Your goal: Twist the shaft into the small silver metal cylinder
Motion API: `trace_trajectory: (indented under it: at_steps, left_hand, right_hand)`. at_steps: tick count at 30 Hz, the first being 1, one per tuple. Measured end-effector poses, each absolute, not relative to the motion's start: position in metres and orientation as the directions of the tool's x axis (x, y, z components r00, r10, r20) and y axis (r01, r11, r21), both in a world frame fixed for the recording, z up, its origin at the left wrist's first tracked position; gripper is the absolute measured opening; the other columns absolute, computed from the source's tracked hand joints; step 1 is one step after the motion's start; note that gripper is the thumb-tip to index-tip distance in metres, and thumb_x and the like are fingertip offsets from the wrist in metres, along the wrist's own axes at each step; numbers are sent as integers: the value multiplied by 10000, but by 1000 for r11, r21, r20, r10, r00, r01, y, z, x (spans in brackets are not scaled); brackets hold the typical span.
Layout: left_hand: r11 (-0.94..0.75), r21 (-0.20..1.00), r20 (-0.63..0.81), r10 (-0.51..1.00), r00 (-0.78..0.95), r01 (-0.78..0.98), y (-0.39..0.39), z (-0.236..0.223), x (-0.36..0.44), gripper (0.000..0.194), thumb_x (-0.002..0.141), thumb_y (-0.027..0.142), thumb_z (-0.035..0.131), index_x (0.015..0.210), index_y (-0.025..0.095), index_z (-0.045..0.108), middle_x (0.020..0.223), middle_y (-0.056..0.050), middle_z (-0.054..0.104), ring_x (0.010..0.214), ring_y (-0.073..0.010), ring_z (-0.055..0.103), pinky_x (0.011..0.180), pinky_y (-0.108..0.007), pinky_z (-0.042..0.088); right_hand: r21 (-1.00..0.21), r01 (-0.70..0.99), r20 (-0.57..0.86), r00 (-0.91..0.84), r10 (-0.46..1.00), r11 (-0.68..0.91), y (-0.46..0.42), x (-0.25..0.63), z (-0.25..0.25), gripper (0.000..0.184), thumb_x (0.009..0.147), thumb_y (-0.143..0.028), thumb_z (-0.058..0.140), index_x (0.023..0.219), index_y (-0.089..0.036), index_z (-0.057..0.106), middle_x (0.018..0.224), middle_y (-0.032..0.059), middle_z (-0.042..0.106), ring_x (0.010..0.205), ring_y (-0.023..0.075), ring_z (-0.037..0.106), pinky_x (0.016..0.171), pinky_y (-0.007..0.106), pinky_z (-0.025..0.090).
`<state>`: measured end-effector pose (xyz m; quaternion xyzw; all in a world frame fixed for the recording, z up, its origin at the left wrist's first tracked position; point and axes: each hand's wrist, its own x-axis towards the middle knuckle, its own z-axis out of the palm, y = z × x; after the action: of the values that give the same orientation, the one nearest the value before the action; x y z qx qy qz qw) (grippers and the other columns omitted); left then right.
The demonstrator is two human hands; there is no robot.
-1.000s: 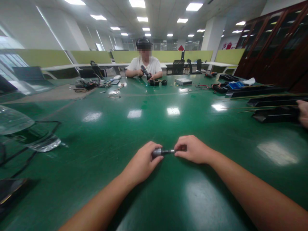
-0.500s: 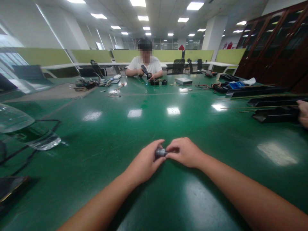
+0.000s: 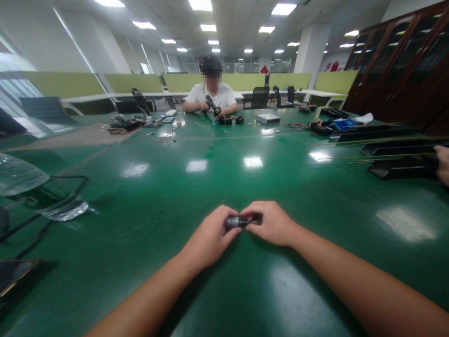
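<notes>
Low over the green tabletop (image 3: pixel 168 187), my two hands meet around a small dark metal cylinder (image 3: pixel 232 222) with a narrower stem on its right side. My left hand (image 3: pixel 209 234) wraps its thumb and fingers round the wide body. At the other end, the thumb and fingertips of my right hand (image 3: pixel 271 222) close on the stem. The part lies roughly level, its stem pointing right. Fingers cover both its ends, so its exact kind cannot be made out.
A clear plastic bottle (image 3: pixel 38 189) lies at left, above a dark flat device (image 3: pixel 16 276). Across the table sits a person (image 3: pixel 210 93) holding a dark tool. At right, another person's hand (image 3: pixel 442 164) touches black channels (image 3: pixel 396 168) with thin rods.
My right hand has shifted slightly right, and more of the stem shows between the hands. My left hand stays on the cylinder's body.
</notes>
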<state>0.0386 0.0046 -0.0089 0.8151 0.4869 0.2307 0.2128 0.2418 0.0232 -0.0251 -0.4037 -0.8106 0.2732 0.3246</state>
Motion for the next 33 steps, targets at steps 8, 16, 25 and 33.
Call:
trace_trajectory:
  at_steps: [8,16,25,33]
  left_hand:
    - [-441,584,180,889,421,681,6,-8,39,223,832,262,641,1048,211,617,961,-36,663,840,-201,606,776,-316,477]
    - [-415,592,152,899,410,691,7,-8,39,183,847,277,627,1010,194,631,905,-34,664,796,-194,596,753,-313,474]
    - [-419,593,157,898,412,688,7,-10,39,202,841,302,638,1012,194,631,903,-37,669,800,-200,598,754,-317,471]
    - [-408,583,153,904,398,702,7,-8,40,190,828,285,653,992,192,635,859,-26,659,764,-191,597,734,-306,468]
  right_hand:
    - [-623,553,313,-473,824,554,23,241,-24,108,771,-216,698,865,-205,750,779,21,679,743,147,592,676,257,426]
    - [-584,531,370,-498,784,613,23,240,-25,127,785,-218,694,899,-205,746,850,35,716,808,166,603,751,283,435]
    - [-600,518,361,-505,784,610,25,241,-25,108,787,-213,695,882,-209,747,841,35,717,806,168,613,744,279,442]
    - [-598,527,337,-519,786,604,25,243,-23,117,792,-212,686,883,-203,759,835,35,722,794,164,617,727,271,441]
